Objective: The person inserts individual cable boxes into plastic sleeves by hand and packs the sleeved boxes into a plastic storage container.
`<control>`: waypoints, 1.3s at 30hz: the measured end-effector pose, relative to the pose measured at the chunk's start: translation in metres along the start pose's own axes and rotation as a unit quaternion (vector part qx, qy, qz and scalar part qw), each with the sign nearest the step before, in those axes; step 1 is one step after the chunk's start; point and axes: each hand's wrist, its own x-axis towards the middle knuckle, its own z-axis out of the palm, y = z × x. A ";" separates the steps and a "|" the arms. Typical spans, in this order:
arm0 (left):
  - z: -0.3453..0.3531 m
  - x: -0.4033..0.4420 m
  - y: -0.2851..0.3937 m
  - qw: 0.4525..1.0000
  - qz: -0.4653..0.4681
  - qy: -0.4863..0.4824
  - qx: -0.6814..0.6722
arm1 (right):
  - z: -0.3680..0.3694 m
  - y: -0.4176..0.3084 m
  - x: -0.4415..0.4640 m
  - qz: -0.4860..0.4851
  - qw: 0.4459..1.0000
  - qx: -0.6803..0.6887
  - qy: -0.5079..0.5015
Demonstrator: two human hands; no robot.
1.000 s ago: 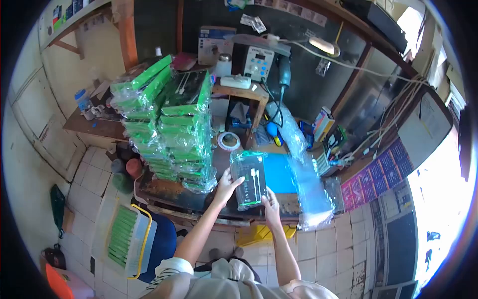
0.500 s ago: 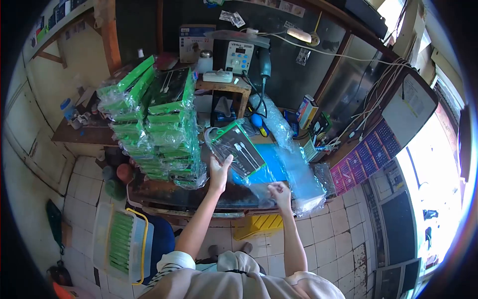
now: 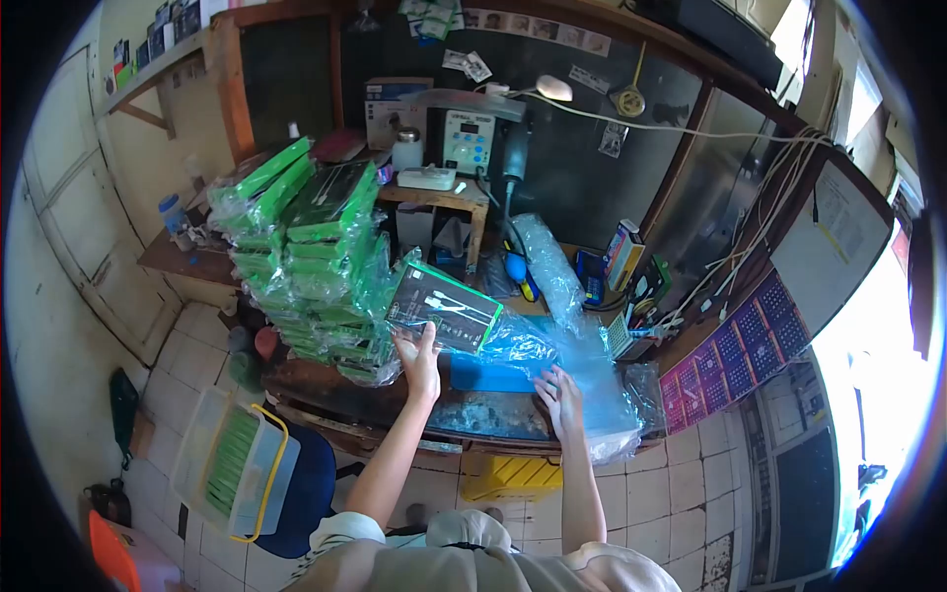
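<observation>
A black cable box (image 3: 444, 308) with green edges and a picture of white cables is tilted above the desk. My left hand (image 3: 421, 367) grips its lower left edge, thumb on the front. Clear plastic wrap (image 3: 523, 345) trails from the box's right side over a blue mat (image 3: 488, 375). Just below the loose wrap is my right hand (image 3: 562, 403), its fingers apart; whether they touch the plastic I cannot tell. To the left stands a tall stack of wrapped green-and-black boxes (image 3: 314, 266).
Flat plastic sleeves (image 3: 597, 385) lie right of the mat, beside a bubble-wrap roll (image 3: 548, 266). A hot-air station (image 3: 468, 143) stands on a small wooden shelf (image 3: 473, 195). Below left is a clear bin (image 3: 202, 419) holding green pieces; a yellow stool (image 3: 508, 478) is under the desk.
The box has moved left and turned nearer to level, with its wrap stretched out to the right. My right hand's fingers have gone from closed to apart. The camera view has shifted.
</observation>
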 end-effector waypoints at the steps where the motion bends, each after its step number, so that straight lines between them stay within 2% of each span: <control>1: 0.004 -0.004 -0.003 1.000 0.001 0.003 0.005 | 0.005 -0.005 -0.001 0.003 1.000 0.006 0.000; 3: 0.011 -0.010 -0.012 1.000 0.006 0.028 -0.004 | 0.017 -0.013 0.000 0.043 0.999 0.028 -0.005; 5: 0.011 -0.015 -0.019 0.997 -0.007 0.004 -0.070 | 0.017 -0.011 0.006 0.055 0.998 0.019 -0.009; 7: 0.010 -0.017 -0.022 0.998 0.005 0.019 -0.056 | 0.008 -0.003 0.015 0.018 0.998 -0.056 -0.011; 11: -0.009 -0.012 -0.033 0.998 0.010 0.049 -0.034 | 0.000 0.014 0.023 0.008 0.998 -0.064 0.001; 13: -0.010 -0.013 -0.035 0.993 0.006 0.099 -0.063 | -0.003 0.023 0.029 -0.003 0.998 -0.067 0.002; 14: -0.010 -0.010 -0.038 0.988 0.013 0.150 -0.045 | -0.004 0.026 0.032 -0.009 0.996 -0.093 0.005; 15: -0.011 -0.009 -0.037 0.988 0.015 0.145 -0.047 | -0.004 0.027 0.034 -0.016 0.993 -0.118 0.011; 17: -0.015 -0.007 -0.036 0.993 -0.012 0.086 0.086 | -0.006 0.030 0.034 -0.019 0.991 -0.131 0.019; 19: -0.027 0.008 -0.049 0.988 -0.041 0.070 0.131 | -0.005 0.032 0.032 -0.011 0.993 -0.116 0.032; 20: -0.034 0.012 -0.052 0.973 0.011 0.039 0.226 | -0.004 0.034 0.031 -0.011 0.993 -0.115 0.036; 21: -0.036 0.013 -0.052 0.946 0.063 0.009 0.318 | -0.002 0.035 0.028 -0.071 0.964 -0.246 0.076; 22: -0.037 0.018 -0.053 0.944 0.112 -0.011 0.311 | 0.000 0.036 0.025 -0.128 0.912 -0.373 0.112; 23: -0.039 0.021 -0.053 0.944 0.107 -0.010 0.313 | 0.001 0.036 0.022 -0.181 0.839 -0.492 0.144; 24: -0.034 0.018 -0.041 0.865 0.205 -0.046 0.456 | 0.006 0.030 0.018 -0.197 0.841 -0.490 0.115; 25: -0.028 0.016 -0.029 0.753 0.296 -0.082 0.581 | 0.017 0.022 0.013 -0.191 0.842 -0.492 0.113; 26: -0.020 0.015 -0.022 0.797 0.247 -0.088 0.545 | 0.031 0.015 0.007 -0.232 0.801 -0.544 0.093; 27: -0.016 0.016 -0.019 0.796 0.243 -0.088 0.547 | 0.044 0.010 0.005 -0.273 0.755 -0.593 0.072; 28: -0.014 0.017 -0.017 0.815 0.228 -0.087 0.525 | 0.053 0.007 0.006 -0.269 0.755 -0.593 0.072; 29: -0.012 0.018 -0.016 0.833 0.212 -0.086 0.503 | 0.061 0.005 0.008 -0.297 0.741 -0.602 0.020; 31: -0.020 0.032 -0.026 0.832 0.236 -0.090 0.493 | 0.073 0.009 0.016 -0.324 0.725 -0.605 -0.058; 33: -0.020 0.036 -0.027 0.885 0.168 -0.101 0.423 | 0.081 0.016 0.024 -0.293 0.714 -0.629 -0.092; 34: -0.014 0.032 -0.024 0.963 0.025 -0.104 0.249 | 0.082 0.020 0.028 -0.296 0.714 -0.628 -0.093; 35: -0.011 0.028 -0.019 0.963 0.028 -0.104 0.247 | 0.083 0.024 0.033 -0.281 0.709 -0.639 -0.101; 37: 0.000 0.018 -0.002 0.982 -0.118 -0.087 0.121 | 0.087 0.023 0.037 -0.270 0.702 -0.650 -0.111; 39: -0.003 0.017 0.001 0.974 -0.142 -0.156 0.087 | 0.091 0.019 0.037 -0.218 0.704 -0.662 -0.132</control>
